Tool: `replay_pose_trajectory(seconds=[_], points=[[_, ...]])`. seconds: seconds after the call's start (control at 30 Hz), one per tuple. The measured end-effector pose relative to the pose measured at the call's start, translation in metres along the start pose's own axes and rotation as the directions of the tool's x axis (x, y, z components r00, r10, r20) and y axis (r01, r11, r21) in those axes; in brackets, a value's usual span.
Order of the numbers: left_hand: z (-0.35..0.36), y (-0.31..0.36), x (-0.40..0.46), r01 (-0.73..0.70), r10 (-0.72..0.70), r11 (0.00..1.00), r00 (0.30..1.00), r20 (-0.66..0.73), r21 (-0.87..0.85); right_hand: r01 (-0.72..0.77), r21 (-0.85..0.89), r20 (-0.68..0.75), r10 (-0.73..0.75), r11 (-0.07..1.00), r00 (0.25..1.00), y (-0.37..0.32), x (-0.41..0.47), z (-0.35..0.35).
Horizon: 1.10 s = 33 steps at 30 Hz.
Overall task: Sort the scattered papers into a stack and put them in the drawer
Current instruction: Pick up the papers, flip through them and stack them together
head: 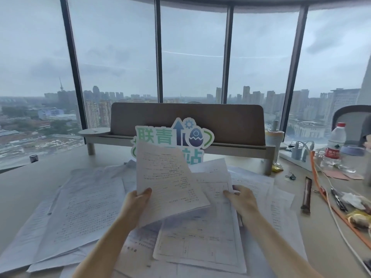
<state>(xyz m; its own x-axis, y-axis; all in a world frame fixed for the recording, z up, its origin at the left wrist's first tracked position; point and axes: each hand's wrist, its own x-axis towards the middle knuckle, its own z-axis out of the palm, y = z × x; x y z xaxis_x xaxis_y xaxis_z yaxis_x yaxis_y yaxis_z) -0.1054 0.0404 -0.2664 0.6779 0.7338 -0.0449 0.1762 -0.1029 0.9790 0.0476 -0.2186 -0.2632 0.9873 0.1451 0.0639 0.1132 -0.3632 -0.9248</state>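
Currently at pale grey curved surface (50,173) before tall windows. Left hand (136,199) raised, fingers curled behind and thumb pressed on front of white printed sheet of paper (166,177); sheet held up off the surface, tilted, lower edge toward the camera. Right hand (242,197) gripping second white sheet with a printed table (212,177), thumb on top at its right edge, fingers curled underneath; this sheet partly behind the first one.

Scattered white printed papers (80,213) spread flat across the surface below both forearms, overlapping at odd angles; large form with ruled boxes (200,239) lying uppermost near centre, between the forearms. No tidy stack visible. Drawer not in view.

Behind the held sheets: green-and-blue cut-out sign with Chinese characters (172,135), upright, lower part hidden by the paper. Behind that, brown felt desk divider on a grey shelf riser (186,121).

Right side: clear plastic water bottle with red cap and red label (335,145), upright; white power strip with plugs (297,157) just left of it; orange cable (321,189) running toward the near right edge; dark brown narrow stick-shaped packet (306,195) lying flat beside the papers; small binder clip (290,176) near the riser leg. Small dark cup-like item (33,158) far left, too small to identify.
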Motion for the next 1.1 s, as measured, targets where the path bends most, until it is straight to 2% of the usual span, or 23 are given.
replay_pose_trajectory(seconds=[0.07,0.13,0.23,0.3,0.53,0.67,0.73,0.8,0.97,1.1], points=[[-0.004,-0.004,0.004,0.026,-0.026,1.0,1.0,-0.002,0.0,0.056,-0.219,-0.077,-0.075,0.974,0.994,0.007,0.002,-0.007],[-0.003,-0.006,0.003,0.027,-0.028,0.999,0.999,0.034,0.023,0.078,-0.387,-0.046,-0.103,0.919,0.994,0.006,-0.004,-0.017],[0.002,-0.006,-0.003,-0.009,0.001,0.992,0.998,0.063,0.124,0.051,-0.673,0.051,-0.023,0.738,0.998,0.004,-0.01,-0.021],[0.003,-0.005,-0.008,-0.032,0.02,0.986,0.997,0.071,0.166,0.056,-0.724,0.089,0.013,0.687,0.996,0.003,-0.013,-0.019],[0.006,-0.007,-0.012,-0.051,0.036,0.981,0.996,0.078,0.186,0.083,-0.49,0.151,-0.009,0.868,0.988,-0.013,-0.013,-0.024],[0.011,-0.007,-0.007,-0.037,0.019,0.984,0.994,0.107,0.172,0.046,-0.296,0.319,0.053,0.954,0.946,-0.005,-0.005,-0.025],[0.012,-0.007,-0.004,-0.031,0.012,0.986,0.993,0.116,0.164,0.044,-0.216,0.344,0.034,0.975,0.938,-0.002,-0.001,-0.024],[0.014,-0.009,-0.002,-0.03,0.011,0.987,0.993,0.12,0.155,0.026,-0.13,0.298,0.014,0.991,0.955,-0.001,0.0,-0.023],[0.013,-0.007,-0.002,-0.038,0.025,0.994,0.991,0.131,0.102,-0.055,0.044,0.073,0.051,0.998,0.996,0.012,0.006,-0.026],[0.009,-0.007,-0.003,-0.025,0.013,0.997,0.989,0.15,0.078,-0.089,0.029,0.024,0.088,0.996,0.996,0.021,0.011,-0.031]])
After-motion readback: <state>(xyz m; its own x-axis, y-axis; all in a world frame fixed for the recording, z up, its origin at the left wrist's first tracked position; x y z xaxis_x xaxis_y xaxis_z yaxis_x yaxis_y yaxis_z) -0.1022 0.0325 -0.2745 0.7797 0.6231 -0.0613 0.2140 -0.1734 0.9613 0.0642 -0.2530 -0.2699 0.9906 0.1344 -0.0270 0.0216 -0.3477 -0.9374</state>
